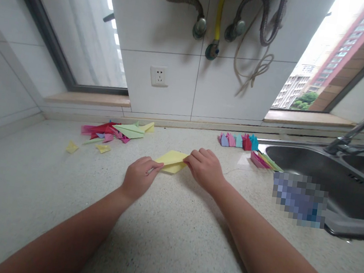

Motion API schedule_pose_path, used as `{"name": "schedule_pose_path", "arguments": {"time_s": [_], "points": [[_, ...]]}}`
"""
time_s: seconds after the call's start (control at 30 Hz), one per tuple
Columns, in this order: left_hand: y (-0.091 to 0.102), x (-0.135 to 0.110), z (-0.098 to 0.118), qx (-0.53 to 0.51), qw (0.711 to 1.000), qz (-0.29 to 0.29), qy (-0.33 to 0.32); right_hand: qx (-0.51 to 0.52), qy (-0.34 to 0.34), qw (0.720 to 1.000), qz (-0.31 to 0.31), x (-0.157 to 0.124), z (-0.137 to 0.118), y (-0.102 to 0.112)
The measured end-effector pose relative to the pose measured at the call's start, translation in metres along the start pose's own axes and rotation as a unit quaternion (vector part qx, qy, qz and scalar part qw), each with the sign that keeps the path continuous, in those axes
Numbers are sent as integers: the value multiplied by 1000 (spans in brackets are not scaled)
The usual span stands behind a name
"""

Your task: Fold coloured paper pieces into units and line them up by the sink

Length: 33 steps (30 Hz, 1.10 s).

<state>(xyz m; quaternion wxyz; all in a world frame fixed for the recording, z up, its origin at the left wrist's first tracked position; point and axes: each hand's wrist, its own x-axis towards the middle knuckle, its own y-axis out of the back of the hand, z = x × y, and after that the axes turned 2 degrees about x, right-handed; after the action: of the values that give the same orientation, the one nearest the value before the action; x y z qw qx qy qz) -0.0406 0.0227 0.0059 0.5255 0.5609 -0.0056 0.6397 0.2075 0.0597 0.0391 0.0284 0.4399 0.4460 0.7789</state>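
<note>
Right hand (pixel 205 168) covers one end of the yellow paper (pixel 171 159).

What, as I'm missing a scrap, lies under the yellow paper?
The counter shows round the yellow paper; the left hand and right hand hold its ends. Anything beneath is covered.

Both forearms were bare along all of their visible length, down to the wrists. The left hand (pixel 138 177) and the right hand (pixel 205 168) were bare as well; the nails were too small to tell in any detail.
</note>
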Motion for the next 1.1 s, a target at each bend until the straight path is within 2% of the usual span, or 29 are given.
{"name": "schedule_pose_path", "arguments": {"time_s": [0.23, 0.33, 0.47, 0.6, 0.7, 0.8, 0.87, 0.93, 1.0, 1.1], "points": [[-1, 0, -1, 2, 1000, -5, -1, -8, -2, 1000, -8, 0, 3, 0], [0, 0, -5, -10, 1000, 0, 24, -10, -20, 1000, -3, -2, 12, 0], [1, 3, -13, -34, 994, 35, 98, 39, -95, 994, 41, -7, 28, -1], [-2, 5, -18, -67, 981, 35, 179, 174, -196, 961, 85, -12, 32, -9], [-5, 4, -18, -81, 974, 12, 211, 293, -293, 905, 99, -13, 28, -20], [-6, 3, -17, -69, 975, -7, 210, 436, -377, 810, 110, -12, 25, -31], [-6, 3, -17, -59, 977, -21, 204, 524, -405, 742, 105, -11, 23, -35], [-5, 3, -16, -53, 978, -30, 201, 585, -420, 687, 99, -9, 21, -37], [-5, 3, -16, -53, 977, -36, 201, 620, -427, 651, 102, -9, 19, -37], [-5, 3, -16, -56, 977, -42, 203, 644, -435, 620, 112, -8, 17, -36]]}}
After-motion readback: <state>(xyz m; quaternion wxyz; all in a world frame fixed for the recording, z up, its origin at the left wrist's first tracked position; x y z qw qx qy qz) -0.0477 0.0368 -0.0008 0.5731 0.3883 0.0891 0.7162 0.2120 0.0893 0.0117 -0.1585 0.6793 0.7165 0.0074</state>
